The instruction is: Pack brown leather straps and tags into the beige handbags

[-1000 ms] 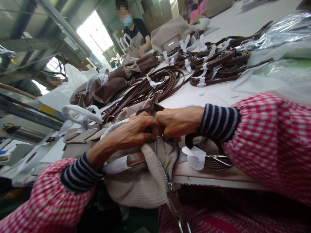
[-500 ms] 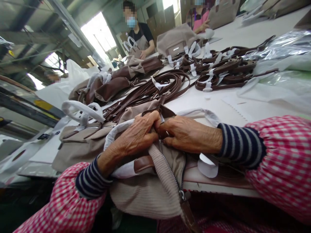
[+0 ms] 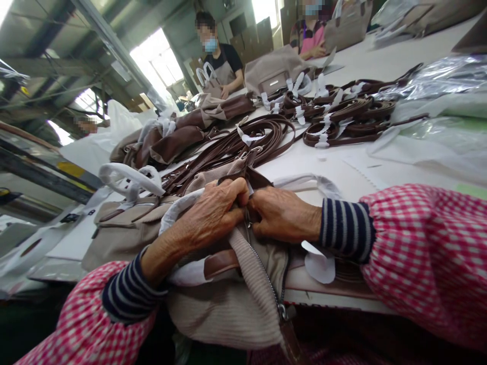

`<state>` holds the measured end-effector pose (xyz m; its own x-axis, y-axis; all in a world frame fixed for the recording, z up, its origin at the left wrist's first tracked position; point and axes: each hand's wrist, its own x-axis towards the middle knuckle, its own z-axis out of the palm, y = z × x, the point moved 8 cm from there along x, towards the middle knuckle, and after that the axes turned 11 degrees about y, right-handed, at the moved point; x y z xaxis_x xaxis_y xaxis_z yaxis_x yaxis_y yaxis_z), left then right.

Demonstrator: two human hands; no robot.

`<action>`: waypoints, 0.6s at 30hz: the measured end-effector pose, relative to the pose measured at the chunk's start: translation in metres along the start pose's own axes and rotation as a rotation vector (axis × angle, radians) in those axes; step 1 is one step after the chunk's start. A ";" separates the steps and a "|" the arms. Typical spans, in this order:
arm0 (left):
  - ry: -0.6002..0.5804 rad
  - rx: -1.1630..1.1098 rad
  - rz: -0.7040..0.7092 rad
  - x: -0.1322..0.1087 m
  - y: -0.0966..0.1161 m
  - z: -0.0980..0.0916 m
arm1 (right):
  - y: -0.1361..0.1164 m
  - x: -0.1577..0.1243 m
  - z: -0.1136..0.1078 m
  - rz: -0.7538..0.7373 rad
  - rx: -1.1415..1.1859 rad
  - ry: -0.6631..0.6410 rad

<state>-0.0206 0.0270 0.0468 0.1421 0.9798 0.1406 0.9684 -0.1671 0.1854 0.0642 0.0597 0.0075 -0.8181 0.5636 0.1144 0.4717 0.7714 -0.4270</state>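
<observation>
A beige corduroy handbag point(image 3: 224, 309) lies at the table's front edge with its long zip point(image 3: 262, 261) undone. My left hand point(image 3: 213, 210) is closed on the bag's edge at the far part of the opening, fingers curled inward. Right beside it, my right hand point(image 3: 283, 213) pinches the opposite side of the opening; its fingertips are partly hidden in the bag. A small metal piece shows between the hands. The bag's handles are wrapped in white, one with a brown leather end point(image 3: 222, 264). A zip slider point(image 3: 282, 310) with a brown leather tab hangs at the near end.
Brown leather straps point(image 3: 266, 126) lie beyond the bag, with coiled straps point(image 3: 342, 114) to the right. Another beige bag point(image 3: 122, 223) stands at left, and more bags point(image 3: 175, 137) lie behind. Clear plastic point(image 3: 449, 76) covers the right side. Two co-workers point(image 3: 224, 63) are across the table.
My right forearm has shifted a little left and the view has tilted slightly. Both hands keep their grip at the bag's opening.
</observation>
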 end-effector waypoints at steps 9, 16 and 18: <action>-0.118 0.123 0.085 -0.007 -0.007 0.000 | -0.017 -0.013 0.002 -0.154 -0.173 0.119; -0.174 0.105 0.030 -0.004 -0.006 0.005 | -0.020 -0.017 0.003 -0.176 -0.239 0.116; -0.159 0.096 0.042 -0.002 -0.004 0.004 | -0.020 -0.017 0.004 -0.184 -0.240 0.125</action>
<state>-0.0234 0.0260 0.0414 0.2063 0.9784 -0.0110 0.9749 -0.2046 0.0876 0.0672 0.0338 0.0108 -0.8570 0.4289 0.2857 0.3961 0.9029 -0.1671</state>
